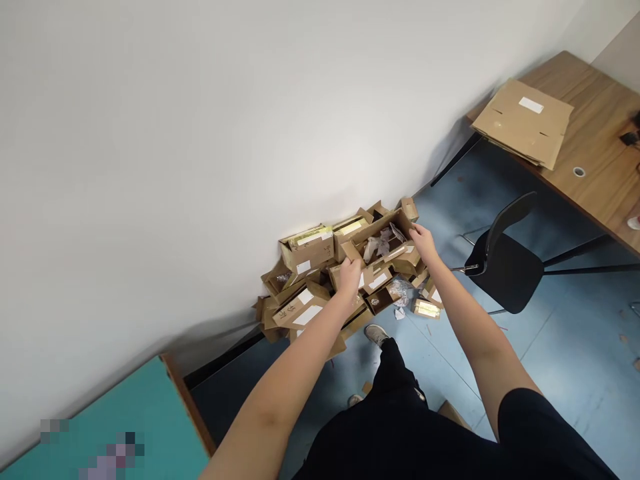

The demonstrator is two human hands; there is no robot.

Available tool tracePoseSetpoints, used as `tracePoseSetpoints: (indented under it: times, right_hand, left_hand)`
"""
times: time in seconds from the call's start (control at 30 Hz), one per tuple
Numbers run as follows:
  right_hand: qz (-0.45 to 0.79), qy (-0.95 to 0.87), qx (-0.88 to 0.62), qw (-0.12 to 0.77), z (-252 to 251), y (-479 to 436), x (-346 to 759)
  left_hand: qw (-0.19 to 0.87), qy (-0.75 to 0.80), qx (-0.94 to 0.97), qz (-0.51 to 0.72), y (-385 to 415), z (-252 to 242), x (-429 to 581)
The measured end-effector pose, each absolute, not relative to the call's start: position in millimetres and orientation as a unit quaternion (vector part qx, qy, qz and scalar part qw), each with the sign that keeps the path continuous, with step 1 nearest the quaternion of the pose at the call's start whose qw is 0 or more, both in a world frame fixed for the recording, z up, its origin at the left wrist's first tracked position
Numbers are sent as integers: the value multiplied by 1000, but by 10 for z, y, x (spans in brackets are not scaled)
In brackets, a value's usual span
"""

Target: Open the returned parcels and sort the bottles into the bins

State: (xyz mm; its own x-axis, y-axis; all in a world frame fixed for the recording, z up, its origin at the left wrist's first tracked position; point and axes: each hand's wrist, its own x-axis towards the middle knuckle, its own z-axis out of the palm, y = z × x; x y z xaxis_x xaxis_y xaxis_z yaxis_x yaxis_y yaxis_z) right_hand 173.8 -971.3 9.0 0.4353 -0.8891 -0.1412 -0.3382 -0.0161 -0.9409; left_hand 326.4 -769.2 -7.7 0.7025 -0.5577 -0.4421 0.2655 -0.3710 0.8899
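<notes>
Both arms reach forward to an open cardboard box [397, 252] at the top of a pile of cardboard boxes [313, 250] against the wall. My left hand [349, 275] grips the box's near left end, fingers closed on the cardboard. At the opposite end my right hand [423, 241] is closed on the right edge. Crumpled packing material [384, 243] lies inside the box. Whether the box rests on the pile or is held just above it, I cannot tell.
To the right, a black chair [515, 270] stands by a wooden table [600, 160] bearing flattened cardboard [525, 123]. A green-topped table [115, 407] is at lower left. Crumpled plastic wrap [400, 291] and a small box [427, 309] lie on the blue floor [465, 333].
</notes>
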Motion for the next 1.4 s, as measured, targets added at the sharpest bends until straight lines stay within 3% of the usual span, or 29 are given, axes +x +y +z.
tracePoseSetpoints:
  times: [0.33,0.63,0.9,1.07,1.4]
  right_hand:
    - [-315,478,-630,525,-111,-10157,2011]
    - [-259,531,-593,547,-240,-9269,1377]
    - [-182,543,-528,627,-526,-8237,985]
    - [-61,443,-609,656,-639,-7668,1279]
    - [136,205,-743,622,-413,-6571,2102]
  left_hand:
    - [582,-17,701,-412,-7699,115,3569]
    - [566,31,680,-465,-6886,121,3291]
    - [571,80,673,-463,-5709,192,2999]
    - [595,169,684,-385,-4782,241,2693]
    - [674,370,619,-161,-3112,486,1474]
